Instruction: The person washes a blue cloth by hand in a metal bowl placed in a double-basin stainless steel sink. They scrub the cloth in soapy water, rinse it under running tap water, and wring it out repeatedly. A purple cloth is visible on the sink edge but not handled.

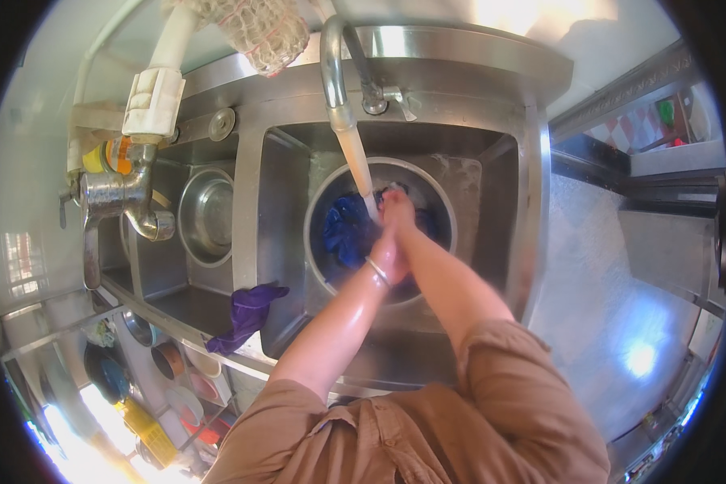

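Water runs from the hose end of a metal faucet (355, 160) onto my hands, which press together above a round metal basin (446, 199) in a steel sink (284, 242). My left hand (390, 251), with a metal bangle at its wrist, lies against my right hand (398, 212). Blue cloth (343, 230) lies in the basin beside and below them. The fingers overlap and are blurred, so whether anything small is between them cannot be told.
A purple cloth (245, 317) hangs over the divider at the left. Beyond it, a metal bowl (208, 218) stands in the second sink, near a large tap (112, 193). Below left is a rack with pans and a yellow basket (148, 432).
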Motion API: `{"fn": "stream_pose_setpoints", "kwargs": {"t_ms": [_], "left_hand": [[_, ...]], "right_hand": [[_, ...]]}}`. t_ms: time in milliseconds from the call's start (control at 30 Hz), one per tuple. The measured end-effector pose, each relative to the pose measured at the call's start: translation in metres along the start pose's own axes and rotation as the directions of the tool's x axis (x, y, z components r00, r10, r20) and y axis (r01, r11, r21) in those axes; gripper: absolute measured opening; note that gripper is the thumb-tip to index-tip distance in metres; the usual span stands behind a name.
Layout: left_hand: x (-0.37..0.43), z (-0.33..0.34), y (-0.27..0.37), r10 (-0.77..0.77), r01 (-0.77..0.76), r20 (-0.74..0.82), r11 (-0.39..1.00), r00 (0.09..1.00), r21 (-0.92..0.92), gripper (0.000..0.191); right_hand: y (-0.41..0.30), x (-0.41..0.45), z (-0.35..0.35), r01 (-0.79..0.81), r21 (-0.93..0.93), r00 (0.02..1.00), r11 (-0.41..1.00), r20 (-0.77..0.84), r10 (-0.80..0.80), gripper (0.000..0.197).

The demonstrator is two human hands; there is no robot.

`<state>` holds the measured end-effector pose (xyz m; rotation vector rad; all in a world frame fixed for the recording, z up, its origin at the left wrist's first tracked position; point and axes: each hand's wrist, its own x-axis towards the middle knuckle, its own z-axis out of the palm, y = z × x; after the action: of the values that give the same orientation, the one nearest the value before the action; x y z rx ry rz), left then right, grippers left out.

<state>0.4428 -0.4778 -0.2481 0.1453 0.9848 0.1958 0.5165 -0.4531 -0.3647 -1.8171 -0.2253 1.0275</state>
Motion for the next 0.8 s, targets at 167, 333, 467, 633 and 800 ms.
{"fn": "stream_pose_setpoints", "kwargs": {"t_ms": [167, 333, 467, 633, 800], "left_hand": [[-0.006, -0.003, 0.014, -0.142, 0.141, -0.252, 0.99, 0.957, -0.021, 0.054], [0.034, -0.032, 0.054, 0.096, -0.115, -0.087, 0.961, 0.992, -0.253, 0.029], [0.011, -0.015, 0.073, 0.207, -0.213, -0.064, 0.972, 0.976, -0.099, 0.035], [-0.06, -0.042, 0.06, 0.175, -0.152, 0.007, 0.832, 0.984, 0.534, 0.064], [-0.11, -0.125, 0.015, 0.223, -0.165, 0.082, 0.388, 0.971, 0.907, 0.051]], "right_hand": [[0.022, -0.078, -0.086, 0.299, -0.815, 0.948, 0.497, 0.313, -0.059, 0.044], [0.089, -0.12, -0.114, 0.556, -0.826, 0.821, 0.09, 0.528, -0.218, 0.061], [0.057, -0.149, -0.098, 0.358, -0.783, 0.93, 0.508, 0.347, -0.121, 0.056], [0.037, -0.159, -0.082, -0.075, 0.038, 0.844, 0.996, 0.535, 0.043, 0.05], [-0.02, -0.199, -0.119, -0.62, 0.529, 0.599, 0.58, 0.796, -0.085, 0.049]]}}
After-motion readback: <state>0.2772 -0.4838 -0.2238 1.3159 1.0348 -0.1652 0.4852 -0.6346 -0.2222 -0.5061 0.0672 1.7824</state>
